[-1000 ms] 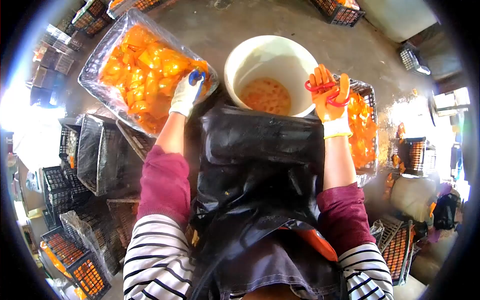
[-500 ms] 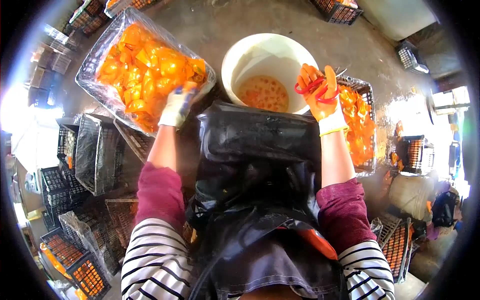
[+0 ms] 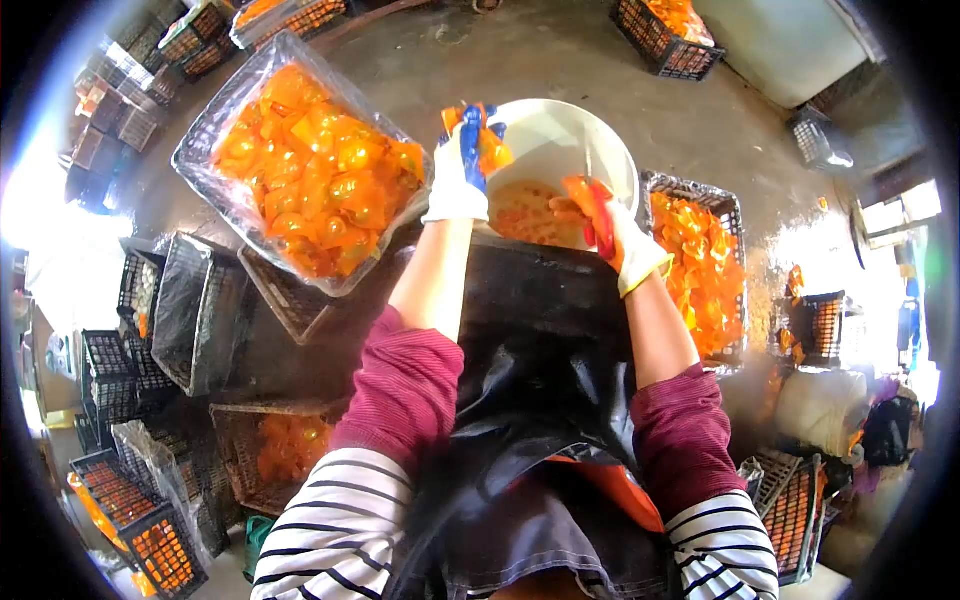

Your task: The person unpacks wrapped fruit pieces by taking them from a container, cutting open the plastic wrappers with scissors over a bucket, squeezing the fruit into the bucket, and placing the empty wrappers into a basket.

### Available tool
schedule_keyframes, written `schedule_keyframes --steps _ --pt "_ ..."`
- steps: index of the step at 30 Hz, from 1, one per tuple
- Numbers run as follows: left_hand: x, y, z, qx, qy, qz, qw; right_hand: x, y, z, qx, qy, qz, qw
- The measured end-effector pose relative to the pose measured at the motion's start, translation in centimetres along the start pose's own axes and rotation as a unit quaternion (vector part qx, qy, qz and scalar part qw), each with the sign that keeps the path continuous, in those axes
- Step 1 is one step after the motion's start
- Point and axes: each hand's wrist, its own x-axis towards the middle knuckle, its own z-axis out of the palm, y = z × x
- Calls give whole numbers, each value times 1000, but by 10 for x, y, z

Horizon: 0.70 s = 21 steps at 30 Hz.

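The gloved left hand [image 3: 466, 165] holds glossy, irregular orange pieces [image 3: 495, 153].

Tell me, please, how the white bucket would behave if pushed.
The white bucket would probably resist tipping, as its liquid sits low inside. A push may cause sloshing, though likely little spilling, since the bucket is far from full.

A grey-brown floor [image 3: 545, 62], bright with reflected light toward its right side, carries a white bucket [image 3: 548, 122] at centre and, just beside it to the right, a black crate [image 3: 700, 190] of orange pieces [image 3: 695, 275]. Another loaded crate [image 3: 648, 42] stands toward the floor's far edge, right of centre. Left of the bucket, a plastic-lined crate [image 3: 212, 120] overlaps a dark crate [image 3: 290, 300]; whether the lined one touches the floor is hidden.
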Motion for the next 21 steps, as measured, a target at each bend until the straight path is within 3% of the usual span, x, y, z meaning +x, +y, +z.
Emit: schedule_keyframes --steps 2,4,6,8,11,14,15,17,20,21 --pt "-2 -17 -4 -83 36 -47 995 16 21 -11 71 -9 -20 997" --pt "-6 -13 -1 -7 -37 -52 998 63 62 -48 -155 -61 -80 983" --pt "0 -13 -3 39 -75 -69 994 65 59 -47 -236 -82 -87 964" --pt "9 -20 -11 -11 -53 -55 997 17 15 0 -170 -67 -39 982" --pt "16 -16 -12 -54 -33 5 998 16 14 5 -130 -73 -33 988" --pt "16 -18 -13 -85 -25 -3 996 24 26 1 -344 -98 -55 932" --pt "15 -20 -10 -90 -43 -15 995 30 37 -2 -76 -127 47 988" --pt "13 -22 -4 -78 -76 -39 993 45 51 -5 -334 -83 -72 936" --pt "10 -25 0 -37 -144 -45 988 13 1 13 -146 -92 63 983" --pt "10 -27 -1 -30 -143 -44 988 12 1 11 -86 -80 69 991"
